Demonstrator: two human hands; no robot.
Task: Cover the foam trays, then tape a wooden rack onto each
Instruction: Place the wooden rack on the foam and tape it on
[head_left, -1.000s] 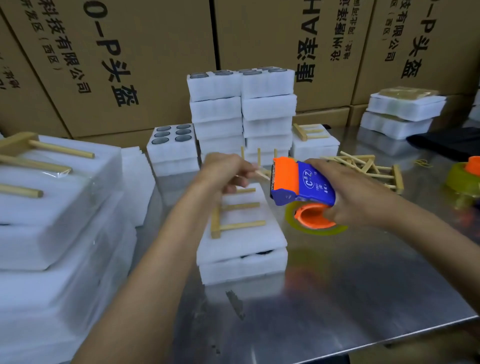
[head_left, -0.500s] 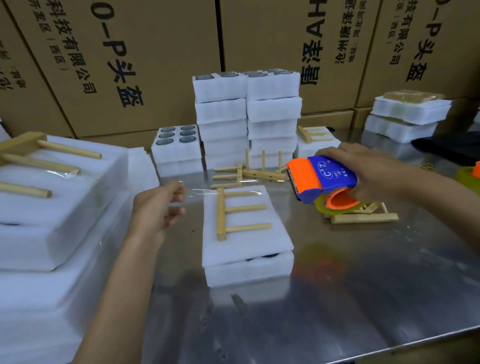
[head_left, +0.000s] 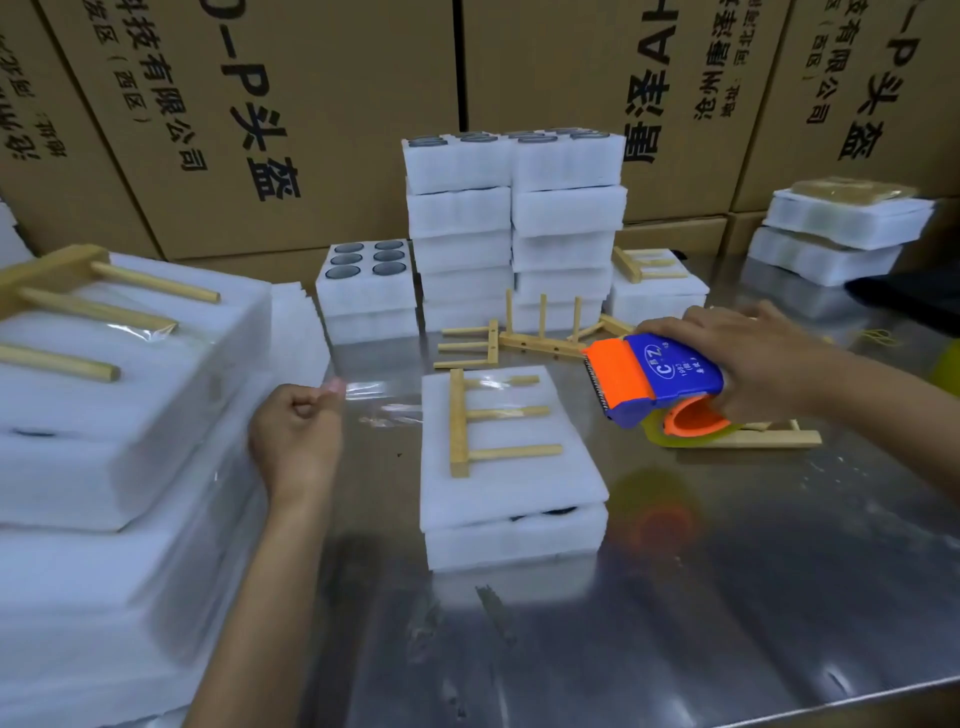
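Left hand (head_left: 296, 431): fingers are curling and pinching the free end of the clear tape strip (head_left: 384, 400), left of the covered tray.
Right hand (head_left: 753, 358): is gripping one tape dispenser (head_left: 652, 382), blue body with orange blade guard, held above the worktop just right of the covered tray.
Tape strip: one length is stretching from the left hand across the rack's upper pegs toward the dispenser.
Covered foam tray (head_left: 511, 535): one tray with one white foam cover sheet (head_left: 509, 483) is sitting on the worktop (head_left: 675, 623) between the two hands.
Wooden rack (head_left: 491, 421): one rack is lying flat on the cover sheet, spine to the left, three pegs pointing right.
Loose racks (head_left: 540, 332): at least three are lying behind the covered tray; one more (head_left: 763, 439) is showing under the dispenser, partly hidden.
Tray stacks (head_left: 514, 228): two columns are standing side by side behind the loose racks; five layers are showing in each.
Open tray (head_left: 366, 275): one tray with six round cups is sitting on a second tray, left of the columns.
Finished packs (head_left: 104, 395): a stack is sitting at the left edge; the top pack is carrying one taped rack with three pegs; layer count cannot be told.
Cardboard cartons (head_left: 311, 104): at least four are standing behind the worktop.
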